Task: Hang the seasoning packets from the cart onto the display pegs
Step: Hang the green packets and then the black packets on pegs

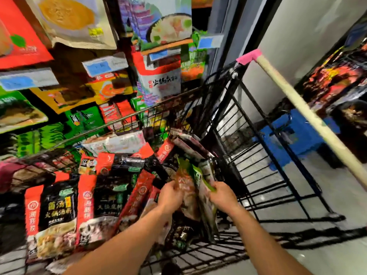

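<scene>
Seasoning packets [59, 211], red-and-black, lying flat and overlapping across the left and middle of the wire cart [123, 124]. Above and beyond them, at far left, hung packets [158, 80] and blue price tags [105, 65] on the display, the display pegs themselves not made out. Near centre, left hand [170, 195] with fingers curled on an orange-brown packet [186, 187]; just right of it, right hand [223, 195] closed round green-edged packets [206, 181], grip blurred but evidently firm. Both held packets standing on edge in a sheaf by the cart's right wall, long axis running from near to far and upward. Judged next: lifting one clear and carrying it up, far and leftward to the display, the left hand lying nearer that side. Hang-hole end not discernible. Farther right, outside the cart, blue stool [294, 135] on the floor and pale pole [297, 106] tipped with pink tape, slanting across the frame.
</scene>
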Motion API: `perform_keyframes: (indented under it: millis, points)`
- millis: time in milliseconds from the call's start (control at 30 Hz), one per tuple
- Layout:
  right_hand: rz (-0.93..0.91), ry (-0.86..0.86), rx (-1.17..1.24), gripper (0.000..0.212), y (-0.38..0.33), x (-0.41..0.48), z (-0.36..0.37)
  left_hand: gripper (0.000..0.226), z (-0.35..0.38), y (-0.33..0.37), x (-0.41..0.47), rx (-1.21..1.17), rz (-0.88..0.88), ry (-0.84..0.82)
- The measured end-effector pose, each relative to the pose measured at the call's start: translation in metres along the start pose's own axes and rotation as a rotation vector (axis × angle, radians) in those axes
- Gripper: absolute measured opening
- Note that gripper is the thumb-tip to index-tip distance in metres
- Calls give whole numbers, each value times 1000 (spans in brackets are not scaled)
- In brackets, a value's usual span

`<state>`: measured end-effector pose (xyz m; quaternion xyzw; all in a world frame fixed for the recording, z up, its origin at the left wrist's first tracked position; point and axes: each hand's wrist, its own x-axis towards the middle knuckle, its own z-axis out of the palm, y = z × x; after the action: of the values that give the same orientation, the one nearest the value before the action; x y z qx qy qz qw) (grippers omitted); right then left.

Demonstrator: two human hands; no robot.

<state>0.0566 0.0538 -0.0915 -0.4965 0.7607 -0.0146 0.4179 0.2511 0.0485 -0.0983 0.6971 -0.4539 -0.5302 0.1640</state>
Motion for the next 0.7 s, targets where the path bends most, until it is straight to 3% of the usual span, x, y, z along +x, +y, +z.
perform_keyframes:
  millis: [67, 233, 400, 500, 567, 633, 700]
  points:
    - [-47, 2, 29, 28, -9, -7, -2, 18, -15, -2, -5, -187, 0, 2]
    - [-316, 105, 118, 30, -59, -45, -5, 22, -86, -22, -26, -532, -40, -22]
    - [-630, -11, -169, 36, -117, -75, 47, 37, -135, -61, -28, -594, -154, 99]
    - [-626, -84, -385, 44, -129, -74, 94, 55, -145, -72, -29, -622, -181, 122]
    - [-591, -65, -380, 49, -129, -71, 107, 52, -149, -74, -28, -697, -189, 71]
    - [-596, -50, -334, 45, -128, -71, 111, 33, -152, -71, -27, -836, -209, -26]
    - [-613, -46, -258, 38, -126, -73, 111, 44, -151, -66, -22, -860, -193, -78]
